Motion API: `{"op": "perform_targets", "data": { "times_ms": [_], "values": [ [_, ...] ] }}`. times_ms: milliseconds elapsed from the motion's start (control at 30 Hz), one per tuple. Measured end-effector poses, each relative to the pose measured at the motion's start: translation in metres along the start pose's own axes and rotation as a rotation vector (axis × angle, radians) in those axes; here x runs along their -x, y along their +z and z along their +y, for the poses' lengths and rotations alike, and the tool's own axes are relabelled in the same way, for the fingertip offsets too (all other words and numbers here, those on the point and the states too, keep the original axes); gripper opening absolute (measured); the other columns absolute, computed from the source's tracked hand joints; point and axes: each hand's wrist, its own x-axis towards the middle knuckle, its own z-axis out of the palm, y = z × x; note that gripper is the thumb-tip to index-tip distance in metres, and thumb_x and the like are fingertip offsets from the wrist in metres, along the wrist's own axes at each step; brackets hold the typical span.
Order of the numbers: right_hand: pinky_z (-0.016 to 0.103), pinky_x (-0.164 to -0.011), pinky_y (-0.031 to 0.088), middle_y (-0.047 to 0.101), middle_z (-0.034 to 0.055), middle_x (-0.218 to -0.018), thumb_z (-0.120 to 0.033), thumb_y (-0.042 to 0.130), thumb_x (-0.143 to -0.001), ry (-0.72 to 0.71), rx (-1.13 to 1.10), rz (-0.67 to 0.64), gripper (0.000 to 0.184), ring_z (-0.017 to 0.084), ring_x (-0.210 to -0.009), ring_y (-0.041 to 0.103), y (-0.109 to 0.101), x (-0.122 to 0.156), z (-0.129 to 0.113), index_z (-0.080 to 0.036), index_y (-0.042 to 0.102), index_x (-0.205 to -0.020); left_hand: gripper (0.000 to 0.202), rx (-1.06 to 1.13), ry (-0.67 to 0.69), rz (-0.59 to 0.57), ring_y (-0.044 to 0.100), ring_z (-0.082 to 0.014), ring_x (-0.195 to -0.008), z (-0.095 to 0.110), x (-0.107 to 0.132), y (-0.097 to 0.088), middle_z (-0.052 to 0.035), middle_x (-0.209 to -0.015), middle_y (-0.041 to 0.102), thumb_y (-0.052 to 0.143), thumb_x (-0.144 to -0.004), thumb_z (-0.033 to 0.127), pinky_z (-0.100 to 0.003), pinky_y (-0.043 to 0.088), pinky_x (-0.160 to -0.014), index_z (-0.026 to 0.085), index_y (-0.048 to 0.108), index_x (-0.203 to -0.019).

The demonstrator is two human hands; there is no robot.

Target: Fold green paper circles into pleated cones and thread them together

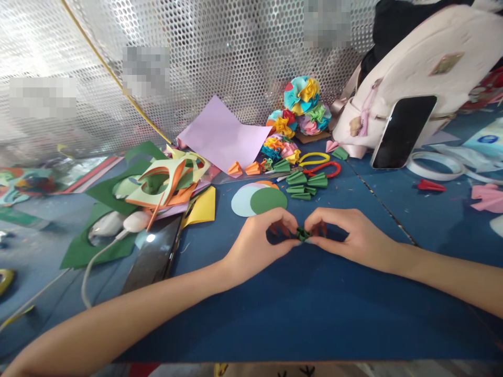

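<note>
A blue table [314,324] filled the view, with a punched metal screen [243,52] rising behind it. At the far right, a white backpack [428,68] sat on the table, a black phone [403,132] leaning against its front. A roll of clear tape [434,165] lay just beside the phone.

Toward the left lay sheets of dark green paper [98,235], cut orange and pale green scraps [165,183], and a yellow sheet [200,207]. A dark screen [153,256] and a white cord [88,277] lay near them. A lilac sheet [222,136] leaned near the screen, beside a cluster of paper flower balls [302,104] in teal, yellow, pink and green.

In front of the flowers lay small green folded paper cones [302,183], red-handled scissors [322,168], and overlapping paper circles [259,199].

The left hand [263,241] and right hand [349,235] met at the middle of the table, just nearer than the circles. Both were curled narrowly, their fingertips pinching a small green folded paper piece [302,234] between them. The fingers hid most of the piece, so its exact shape could not be made out.
</note>
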Motion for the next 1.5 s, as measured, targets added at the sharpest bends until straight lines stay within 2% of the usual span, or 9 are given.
{"op": "perform_targets", "data": {
  "times_ms": [233,400,500,633,800,933,1133,1367,1500],
  "values": [
    [0.026,-0.068,0.053,0.071,0.0028,-0.095,-0.032,0.054,-0.093,0.033,-0.019,-0.026,0.017,0.015,-0.075,0.065,-0.004,-0.002,0.004,-0.023,0.064,-0.103,0.02,-0.077,0.048,0.05,0.06,-0.0129,-0.082,0.0,0.0,-0.003,-0.0013,-0.09,0.064,0.059,-0.078,0.008,-0.024,0.048,-0.075,0.018,0.062,-0.095],
    [0.039,-0.092,0.047,0.069,0.0053,-0.109,-0.027,0.05,-0.095,-0.092,0.356,0.155,0.021,0.023,-0.102,0.061,-0.026,-0.013,0.031,-0.024,0.065,-0.109,0.023,-0.151,0.104,0.001,0.059,-0.0132,-0.082,-0.002,0.0,-0.006,-0.0039,-0.092,0.061,0.057,-0.081,0.009,-0.026,0.049,-0.077,0.018,0.067,-0.1],
    [0.042,-0.093,0.046,0.068,0.0055,-0.111,-0.025,0.047,-0.096,-0.132,0.526,0.099,0.025,0.024,-0.105,0.058,-0.032,-0.018,0.046,-0.025,0.064,-0.115,0.032,-0.265,0.164,-0.045,0.059,-0.0142,-0.085,-0.004,0.001,-0.007,-0.0054,-0.095,0.059,0.052,-0.084,0.009,-0.026,0.049,-0.079,0.019,0.068,-0.11],
    [0.04,-0.091,0.046,0.067,0.0062,-0.106,-0.026,0.047,-0.096,-0.125,0.579,0.072,0.024,0.023,-0.102,0.058,-0.026,-0.019,0.05,-0.022,0.064,-0.113,0.039,-0.475,0.246,-0.076,0.059,-0.0184,-0.092,-0.007,0.001,-0.008,-0.0076,-0.099,0.062,0.047,-0.088,0.01,-0.032,0.046,-0.081,0.018,0.062,-0.123],
    [0.039,-0.088,0.046,0.064,0.0069,-0.101,-0.032,0.052,-0.095,-0.108,0.578,0.068,0.021,0.023,-0.098,0.057,-0.022,-0.018,0.048,-0.022,0.065,-0.109,0.018,-0.537,0.262,-0.104,0.061,-0.0174,-0.086,-0.009,0.0,-0.008,-0.0025,-0.092,0.068,0.053,-0.089,0.014,-0.033,0.042,-0.084,0.018,0.059,-0.106],
    [0.038,-0.092,0.045,0.062,0.0066,-0.107,-0.032,0.054,-0.094,-0.122,0.554,0.059,0.015,0.023,-0.104,0.056,-0.021,-0.019,0.046,-0.022,0.064,-0.1,0.007,-0.548,0.269,-0.109,0.059,-0.0157,-0.086,-0.009,0.0,-0.008,-0.0015,-0.09,0.065,0.053,-0.089,0.013,-0.031,0.041,-0.082,0.018,0.058,-0.089],
    [0.034,-0.088,0.046,0.065,0.0036,-0.107,-0.027,0.056,-0.093,-0.07,0.483,0.06,0.008,0.021,-0.103,0.059,-0.015,-0.021,0.045,-0.023,0.059,-0.1,0.008,-0.562,0.294,-0.098,0.06,-0.0157,-0.087,-0.009,-0.001,-0.007,-0.0011,-0.089,0.065,0.056,-0.089,0.014,-0.032,0.04,-0.084,0.018,0.06,-0.094],
    [0.03,-0.075,0.047,0.062,0.0029,-0.093,-0.024,0.061,-0.089,0.023,0.494,0.116,0.02,0.019,-0.088,0.059,-0.008,-0.025,0.042,-0.021,0.056,-0.109,0.005,-0.583,0.304,-0.087,0.06,-0.0154,-0.086,-0.009,0.0,-0.006,-0.0001,-0.088,0.065,0.058,-0.088,0.016,-0.032,0.04,-0.084,0.018,0.062,-0.09],
    [0.029,-0.07,0.047,0.06,0.0026,-0.093,-0.026,0.062,-0.089,0.048,0.582,0.125,0.011,0.019,-0.088,0.059,-0.006,-0.024,0.038,-0.022,0.06,-0.099,0.006,-0.579,0.315,-0.077,0.06,-0.0152,-0.086,-0.009,0.001,-0.005,0.0001,-0.089,0.065,0.059,-0.087,0.014,-0.032,0.04,-0.084,0.018,0.062,-0.09]
  ]
}}
